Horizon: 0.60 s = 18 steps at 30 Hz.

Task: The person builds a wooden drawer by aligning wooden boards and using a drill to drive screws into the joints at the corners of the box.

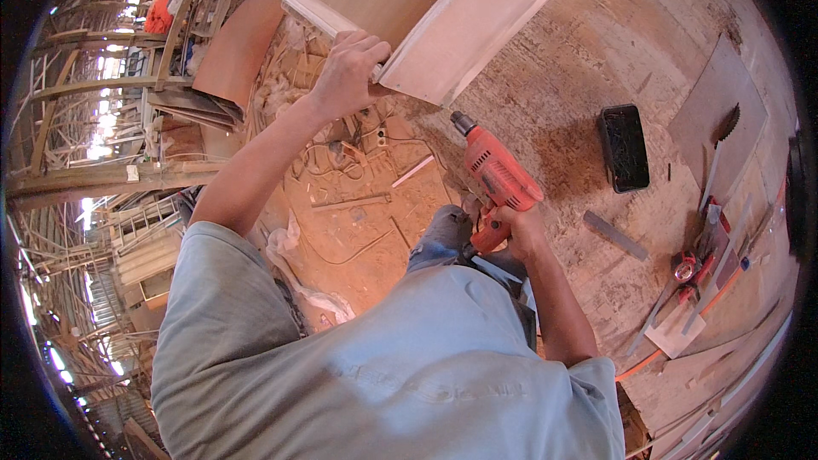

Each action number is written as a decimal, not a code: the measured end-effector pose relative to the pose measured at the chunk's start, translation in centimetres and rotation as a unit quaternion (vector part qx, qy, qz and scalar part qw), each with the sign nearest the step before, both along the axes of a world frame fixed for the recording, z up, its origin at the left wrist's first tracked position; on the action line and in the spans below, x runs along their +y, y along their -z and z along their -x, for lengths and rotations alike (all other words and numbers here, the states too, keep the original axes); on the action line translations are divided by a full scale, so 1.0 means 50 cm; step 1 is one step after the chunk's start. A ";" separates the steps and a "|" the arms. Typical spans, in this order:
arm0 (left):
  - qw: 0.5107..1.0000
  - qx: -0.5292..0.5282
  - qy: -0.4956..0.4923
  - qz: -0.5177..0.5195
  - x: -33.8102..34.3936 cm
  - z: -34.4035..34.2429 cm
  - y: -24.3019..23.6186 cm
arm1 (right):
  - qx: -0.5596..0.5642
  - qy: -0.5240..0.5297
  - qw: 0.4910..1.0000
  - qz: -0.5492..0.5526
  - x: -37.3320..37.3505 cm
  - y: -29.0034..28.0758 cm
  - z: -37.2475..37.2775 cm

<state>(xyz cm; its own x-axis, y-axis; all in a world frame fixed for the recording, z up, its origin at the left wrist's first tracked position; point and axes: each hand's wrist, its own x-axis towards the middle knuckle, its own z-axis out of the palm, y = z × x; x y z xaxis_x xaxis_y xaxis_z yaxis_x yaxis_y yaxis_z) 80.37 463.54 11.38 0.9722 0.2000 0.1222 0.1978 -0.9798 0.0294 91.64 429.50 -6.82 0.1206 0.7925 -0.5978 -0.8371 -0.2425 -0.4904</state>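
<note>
Box lay just ahead of worker's left hand, which gripped its near edge. Drill sat clasped in right hand, below box. Hands stood apart, left arm reaching farther forward.

Left fingers grip a wooden box; right fingers hold 1 red drill.
</note>
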 end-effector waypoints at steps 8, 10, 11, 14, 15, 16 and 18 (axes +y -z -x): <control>1.000 -0.003 0.005 -0.004 0.001 0.000 0.001 | -0.015 0.014 1.000 0.000 0.001 0.024 0.013; 1.000 0.003 0.004 -0.004 0.005 0.006 0.007 | -0.039 -0.001 0.999 -0.009 0.001 0.026 0.015; 1.000 0.006 0.003 -0.003 0.005 0.008 0.006 | -0.052 -0.008 0.999 -0.014 0.001 0.024 0.016; 1.000 -0.007 -0.002 0.022 0.000 0.004 0.002 | -0.045 -0.002 0.999 -0.013 0.005 0.012 0.019; 1.000 -0.012 0.006 0.014 0.003 0.006 0.003 | -0.040 -0.004 0.999 -0.017 0.007 0.006 0.018; 1.000 -0.017 0.014 0.005 0.009 0.012 0.009 | -0.035 -0.006 0.999 -0.021 0.007 -0.002 0.017; 0.999 -0.024 0.021 -0.002 0.015 0.016 0.013 | -0.031 -0.006 0.999 -0.031 0.008 -0.014 0.012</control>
<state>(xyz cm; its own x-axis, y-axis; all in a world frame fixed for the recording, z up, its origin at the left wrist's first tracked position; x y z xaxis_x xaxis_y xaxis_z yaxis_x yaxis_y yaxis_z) 79.55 464.27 10.74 0.9729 0.1578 0.1691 0.1543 -0.9874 0.0339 91.05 429.92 -6.13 0.1468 0.8292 -0.5394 -0.8014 -0.2199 -0.5562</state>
